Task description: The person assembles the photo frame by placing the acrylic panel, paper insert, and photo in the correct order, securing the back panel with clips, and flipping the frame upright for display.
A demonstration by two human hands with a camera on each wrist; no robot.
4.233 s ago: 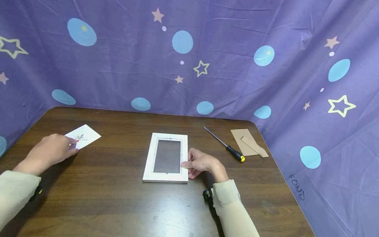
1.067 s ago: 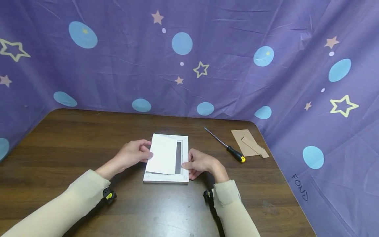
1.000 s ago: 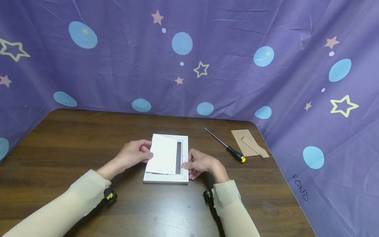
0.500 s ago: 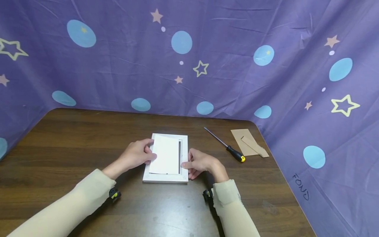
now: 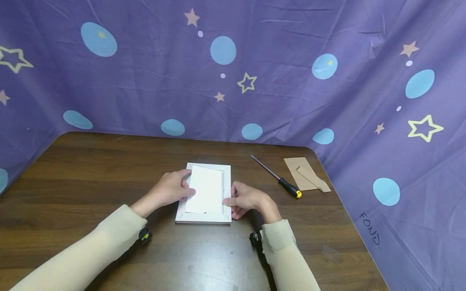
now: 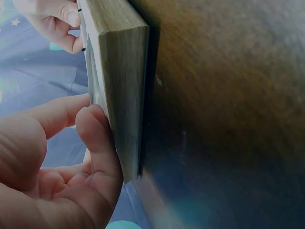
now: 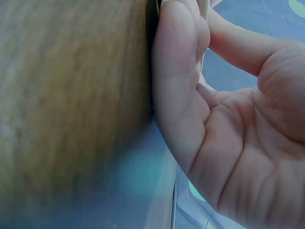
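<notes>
A white picture frame (image 5: 204,218) lies back side up on the wooden table, in the middle of the head view. Over its opening is a white card (image 5: 208,190), blank side up, nearly lined up with the inner edge. My left hand (image 5: 168,189) pinches the card at its left edge, thumb on top. At the frame's right side, my right hand (image 5: 250,200) grips the border, with the thumb above and the fingers curled against the side. The left wrist view shows the frame's side wall (image 6: 123,95) right by my left fingers.
A screwdriver (image 5: 289,188) with a black and yellow handle lies right of the frame. Beyond it, near the table's right edge, is a brown backing board (image 5: 296,163) with its stand strip (image 5: 311,178). A purple curtain (image 5: 156,72) hangs behind the table.
My left hand has brought the card from the far left onto the frame, printed side now hidden, then slid it rightward over the opening. My right hand keeps its grip on the frame.
</notes>
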